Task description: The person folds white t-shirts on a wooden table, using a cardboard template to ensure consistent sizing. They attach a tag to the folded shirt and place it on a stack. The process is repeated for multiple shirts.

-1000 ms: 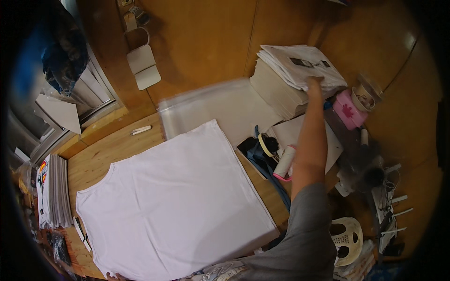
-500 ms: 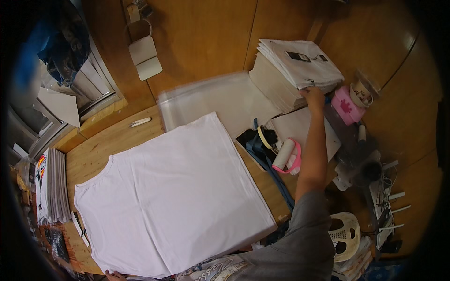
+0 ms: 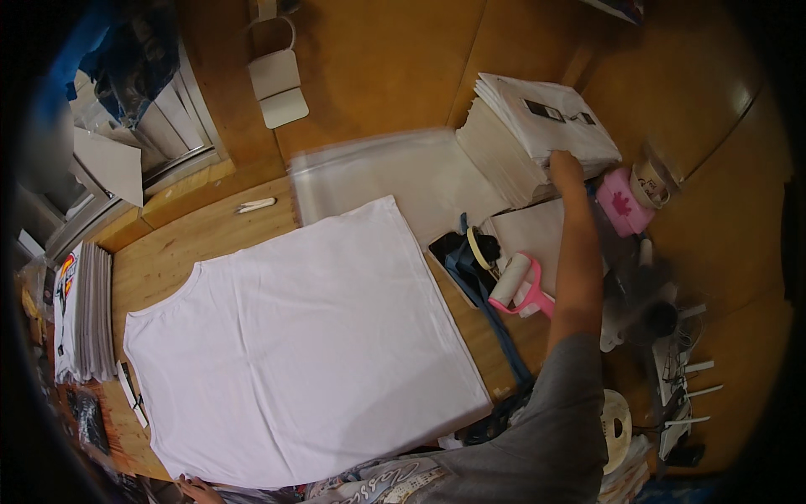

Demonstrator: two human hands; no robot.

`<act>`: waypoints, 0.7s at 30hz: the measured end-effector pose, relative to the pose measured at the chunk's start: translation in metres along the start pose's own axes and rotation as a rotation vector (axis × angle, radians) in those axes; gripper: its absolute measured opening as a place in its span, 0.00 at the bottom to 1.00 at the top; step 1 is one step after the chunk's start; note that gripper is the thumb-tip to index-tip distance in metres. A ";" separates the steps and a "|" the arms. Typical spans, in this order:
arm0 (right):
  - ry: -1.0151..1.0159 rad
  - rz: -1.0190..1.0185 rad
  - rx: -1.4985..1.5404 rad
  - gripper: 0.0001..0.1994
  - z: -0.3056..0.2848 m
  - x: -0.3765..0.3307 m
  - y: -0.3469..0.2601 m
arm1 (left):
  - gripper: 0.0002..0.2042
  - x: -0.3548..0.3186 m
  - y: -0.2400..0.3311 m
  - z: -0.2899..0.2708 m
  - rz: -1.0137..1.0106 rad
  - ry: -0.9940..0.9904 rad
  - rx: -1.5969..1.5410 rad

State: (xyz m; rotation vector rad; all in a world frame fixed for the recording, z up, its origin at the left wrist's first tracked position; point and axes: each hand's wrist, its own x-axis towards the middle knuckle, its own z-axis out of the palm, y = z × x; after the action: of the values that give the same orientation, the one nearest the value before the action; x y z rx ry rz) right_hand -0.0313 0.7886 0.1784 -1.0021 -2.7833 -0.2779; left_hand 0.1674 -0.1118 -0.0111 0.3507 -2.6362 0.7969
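Note:
A white shirt [image 3: 302, 344] lies spread on the wooden table, its neckline toward the left. My left hand [image 3: 200, 490] is at its lower left edge, fingers stretched out and touching or just beside the cloth. My right hand [image 3: 566, 168] reaches far forward to the front corner of a tall stack. The stack has pale boards or sheets [image 3: 499, 160] below and folded white garments [image 3: 546, 118] with dark tags on top. My right fingers are curled at the stack's edge, and what they pinch there is hidden.
Clear plastic sheets [image 3: 378, 172] lie behind the shirt. Right of it are a pink-handled lint roller [image 3: 512, 281], a tape roll [image 3: 480, 248] and a blue strap [image 3: 504, 336]. Folded shirts [image 3: 88, 311] stand at left. A pink box [image 3: 624, 202] and a cup [image 3: 651, 183] are far right.
The view has shifted slightly. My right hand stays at the stack's front corner, with the arm a little further right. My left hand remains by the shirt's lower left edge.

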 end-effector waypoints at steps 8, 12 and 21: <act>0.657 0.134 0.049 0.09 -0.089 0.031 0.030 | 0.16 0.032 0.020 -0.012 -0.438 -0.240 -0.467; 1.000 -0.117 0.201 0.08 -0.156 0.002 0.000 | 0.17 0.065 0.040 -0.040 -0.258 0.159 -0.727; 1.124 -1.216 0.097 0.10 -0.141 -0.275 -0.246 | 0.43 0.103 0.195 -0.249 0.152 -1.703 -2.614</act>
State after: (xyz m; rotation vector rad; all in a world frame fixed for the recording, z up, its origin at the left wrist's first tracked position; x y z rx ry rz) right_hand 0.0331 0.4021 0.2249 0.7977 -1.8808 -0.5747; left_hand 0.0764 0.1754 0.1294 0.1065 0.8777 2.1021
